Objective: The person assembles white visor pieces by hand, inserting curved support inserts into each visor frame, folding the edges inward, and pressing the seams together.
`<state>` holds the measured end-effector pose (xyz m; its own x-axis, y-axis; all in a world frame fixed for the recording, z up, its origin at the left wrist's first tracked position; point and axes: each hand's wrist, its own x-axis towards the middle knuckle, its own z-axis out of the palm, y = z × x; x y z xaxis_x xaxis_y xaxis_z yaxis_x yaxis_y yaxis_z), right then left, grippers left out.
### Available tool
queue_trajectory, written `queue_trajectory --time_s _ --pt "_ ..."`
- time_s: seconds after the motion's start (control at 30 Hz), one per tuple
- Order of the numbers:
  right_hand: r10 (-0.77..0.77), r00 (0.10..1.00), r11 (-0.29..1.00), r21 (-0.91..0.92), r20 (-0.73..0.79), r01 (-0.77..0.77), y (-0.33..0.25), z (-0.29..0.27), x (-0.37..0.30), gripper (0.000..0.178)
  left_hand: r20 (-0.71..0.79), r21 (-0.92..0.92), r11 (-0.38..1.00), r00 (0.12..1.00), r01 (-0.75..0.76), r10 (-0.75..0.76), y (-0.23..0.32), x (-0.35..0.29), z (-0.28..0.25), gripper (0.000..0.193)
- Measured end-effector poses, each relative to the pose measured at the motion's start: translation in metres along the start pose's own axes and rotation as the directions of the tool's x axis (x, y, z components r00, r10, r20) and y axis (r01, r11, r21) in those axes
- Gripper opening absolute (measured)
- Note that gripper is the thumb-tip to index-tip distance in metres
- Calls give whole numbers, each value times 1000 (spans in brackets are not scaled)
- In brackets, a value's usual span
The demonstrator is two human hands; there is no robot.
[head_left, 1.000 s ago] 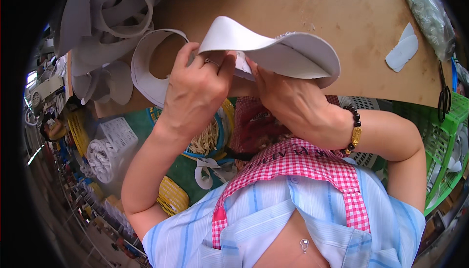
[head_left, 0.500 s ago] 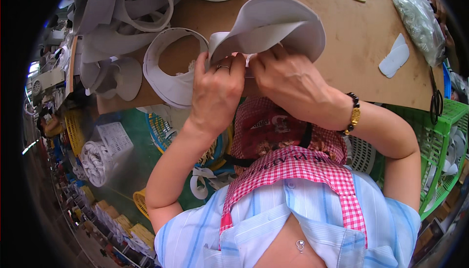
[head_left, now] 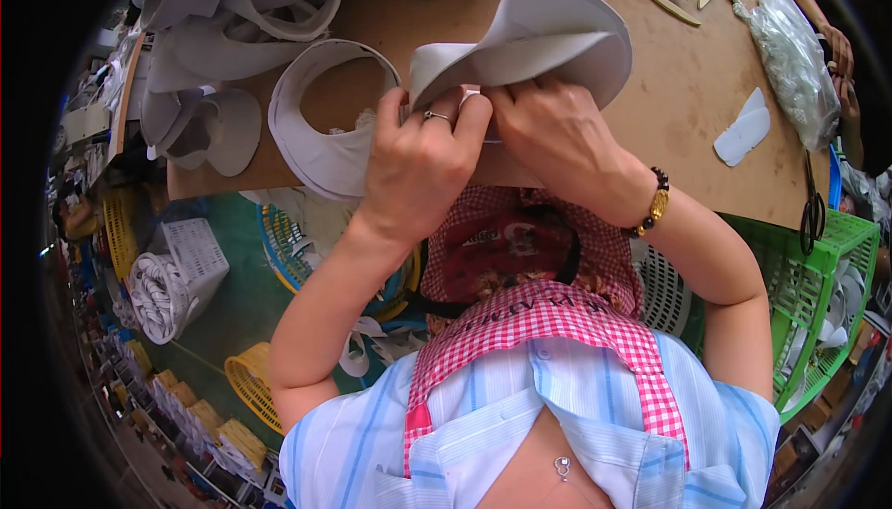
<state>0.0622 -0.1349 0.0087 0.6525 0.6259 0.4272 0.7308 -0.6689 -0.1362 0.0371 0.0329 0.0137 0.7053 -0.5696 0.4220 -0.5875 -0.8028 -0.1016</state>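
A white curved piece of stiff sheet (head_left: pixel 583 21), shaped rather like a visor or shoe part, stands folded above the table edge. Both hands hold its lower edge. My left hand (head_left: pixel 418 161), wearing a ring, pinches the edge at the left. My right hand (head_left: pixel 562 142) has its fingers curled under the fold, their tips hidden by the piece. A small white bit (head_left: pixel 471 91) shows between the two hands; what it is I cannot make out. Beside my left hand lies a white ring-shaped piece (head_left: pixel 293 142) with frayed bits at its inner edge.
White cut pieces (head_left: pixel 200 54) pile up on the brown table (head_left: pixel 669 91) at the left. A white oval piece (head_left: pixel 743 128), a clear plastic bag (head_left: pixel 790 63) and dark-handled scissors (head_left: pixel 812 221) lie at the right. A green crate (head_left: pixel 808 295) stands below; another person's hand (head_left: pixel 839 52) shows beyond.
The view has turned slightly. My hands and the folded white piece have shifted a little to the right, and the small white bit between the fingers shows more plainly. The grip stays.
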Motion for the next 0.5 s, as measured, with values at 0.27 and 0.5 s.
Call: queue_trajectory --time_s 0.27,0.5 --pt "78 987 997 3 144 -79 14 -7 15 11 130 -103 995 991 -4 18 -6 0 -8 19" --pt "57 983 998 -3 175 -57 15 -5 14 14 157 -74 997 987 -11 23 -4 0 -7 21"
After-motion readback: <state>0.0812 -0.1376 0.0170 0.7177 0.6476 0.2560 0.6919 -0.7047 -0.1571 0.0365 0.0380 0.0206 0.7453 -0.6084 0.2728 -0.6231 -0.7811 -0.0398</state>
